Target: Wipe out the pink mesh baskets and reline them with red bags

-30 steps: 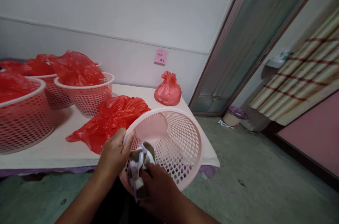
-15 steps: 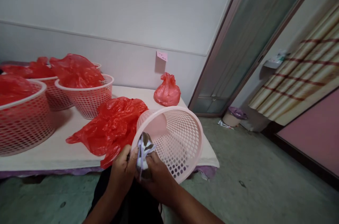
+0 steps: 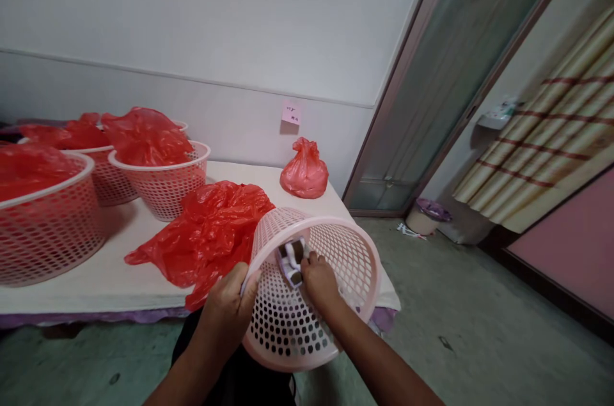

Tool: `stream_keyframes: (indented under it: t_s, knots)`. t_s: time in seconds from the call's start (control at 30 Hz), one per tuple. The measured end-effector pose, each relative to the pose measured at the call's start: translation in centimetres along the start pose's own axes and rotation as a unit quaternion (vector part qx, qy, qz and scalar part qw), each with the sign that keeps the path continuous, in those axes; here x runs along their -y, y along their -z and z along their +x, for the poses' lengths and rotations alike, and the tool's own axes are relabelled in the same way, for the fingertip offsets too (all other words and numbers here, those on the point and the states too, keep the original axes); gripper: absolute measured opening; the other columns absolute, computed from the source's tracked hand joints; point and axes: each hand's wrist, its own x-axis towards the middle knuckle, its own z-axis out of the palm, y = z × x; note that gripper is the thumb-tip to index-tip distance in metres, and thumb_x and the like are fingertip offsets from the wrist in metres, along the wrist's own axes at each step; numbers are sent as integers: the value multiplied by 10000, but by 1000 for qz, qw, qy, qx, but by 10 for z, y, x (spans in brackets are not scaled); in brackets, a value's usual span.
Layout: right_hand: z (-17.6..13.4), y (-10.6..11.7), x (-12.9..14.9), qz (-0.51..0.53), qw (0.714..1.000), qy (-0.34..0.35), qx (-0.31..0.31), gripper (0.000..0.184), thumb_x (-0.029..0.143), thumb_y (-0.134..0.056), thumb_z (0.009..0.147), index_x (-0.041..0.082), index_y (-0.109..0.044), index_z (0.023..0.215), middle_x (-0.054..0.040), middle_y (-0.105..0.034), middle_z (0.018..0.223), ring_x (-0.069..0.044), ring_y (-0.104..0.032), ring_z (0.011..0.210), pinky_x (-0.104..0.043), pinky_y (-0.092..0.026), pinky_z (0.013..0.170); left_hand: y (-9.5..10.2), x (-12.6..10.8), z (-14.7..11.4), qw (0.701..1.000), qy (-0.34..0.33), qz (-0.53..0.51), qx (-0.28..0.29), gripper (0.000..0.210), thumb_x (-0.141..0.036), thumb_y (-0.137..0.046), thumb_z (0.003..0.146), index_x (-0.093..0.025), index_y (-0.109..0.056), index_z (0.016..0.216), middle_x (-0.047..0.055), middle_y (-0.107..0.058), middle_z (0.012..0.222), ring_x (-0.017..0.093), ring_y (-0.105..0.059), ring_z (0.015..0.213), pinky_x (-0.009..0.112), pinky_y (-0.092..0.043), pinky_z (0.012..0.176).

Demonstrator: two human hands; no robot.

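A pink perforated plastic basket [image 3: 288, 362] is tilted on its side at the edge of the bed-like surface, its mouth facing me. My left hand [image 3: 228, 305] is closed on the left part of its rim, thumb on the inner side. Inside the basket, my right hand [image 3: 320, 282] is closed on a small brown-and-white cloth [image 3: 291, 259] with purplish edging, pressed close to the inner wall. Part of the right hand's grip is hidden behind its own knuckles. Touching or just behind the basket is a crumpled red plastic bag [image 3: 215, 220].
Several pink baskets with red bags, such as one basket [image 3: 165, 185], stand on the white-covered surface [image 3: 158, 291] at left. A knotted red bag [image 3: 305, 172] sits by the wall below a pink note [image 3: 291, 113]. A small bin [image 3: 425, 217] stands beside the glass door [image 3: 422, 93].
My left hand has moved from the cloth to the basket's rim. My right hand has carried the cloth deeper into the basket, which has shifted slightly toward me and turned its mouth more upward.
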Motion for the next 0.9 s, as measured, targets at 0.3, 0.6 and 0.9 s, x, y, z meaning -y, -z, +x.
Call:
stream_keyframes:
  t_s: [0.3, 0.6, 0.9]
  knots:
    - [-56, 28, 9, 120, 974, 164, 96, 221, 74, -575, 698, 212, -665, 846, -2, -655, 986, -138, -627, 837, -196, -433, 708, 9, 10, 14, 999, 40, 14, -2, 305, -458, -400, 916, -243, -436, 702, -42, -488, 610, 154, -498, 592, 286, -349, 607]
    - [-62, 75, -15, -52, 998, -4, 25, 274, 62, -458, 811, 111, -661, 990, -180, -612, 1071, -303, -596, 946, -349, -433, 739, 14, 12, 13, 996, 88, -2, -18, 363, -531, -375, 895, -247, -403, 671, -56, -433, 586, 148, -475, 567, 277, -352, 575]
    - [-39, 32, 0, 205, 976, -59, 34, 288, 32, -536, 686, 110, -683, 921, -173, -648, 1053, -270, -627, 892, -352, -420, 783, 12, 17, -8, 993, 117, -10, 2, 364, -541, -367, 897, -249, -456, 699, -35, -538, 614, 170, -537, 603, 294, -378, 597]
